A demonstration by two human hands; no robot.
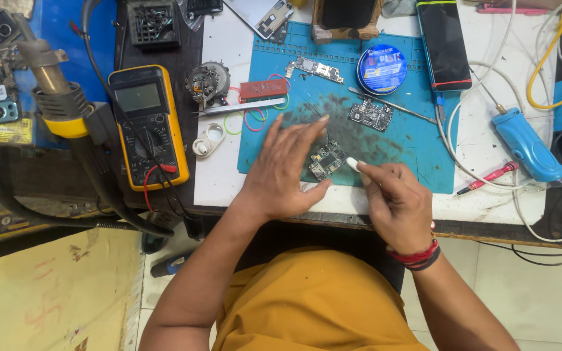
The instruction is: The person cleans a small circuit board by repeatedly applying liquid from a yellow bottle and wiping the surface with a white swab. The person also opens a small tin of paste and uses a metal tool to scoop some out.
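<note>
Board point(327, 160), small and dark, lying at the lower middle of the blue mat point(417, 153), between the two hands. Going left to right: yellow strip label point(0, 130) at far left on the blue bench edge, beside a heat gun point(53, 84) with a yellow collar. Yellow-cased meter point(147, 127) next, grey screen on top, dial below, red lead plugged in at the bottom. White ring part point(208, 140) just right of the meter, below a round metal part point(207, 82). Red rectangular block point(263, 89) at the mat's upper left, with tweezers point(242, 108) and loose coloured bands just under it. Left hand point(284, 170) spread open, palm down, fingers flat on the mat, thumb tip touching the board's lower edge. Right hand point(395, 198) closed on a small white piece point(352, 164), pinched at thumb and forefinger, tip just right of the board. Round tin point(382, 69) with a blue printed label at upper middle of the mat, another board point(371, 114) below it. Dark phone point(445, 44) with a green top edge and a red bottom edge at the upper right. Blue pen-shaped tool point(528, 144) at right among white cables, red-handled probe point(489, 177) below it.
</note>
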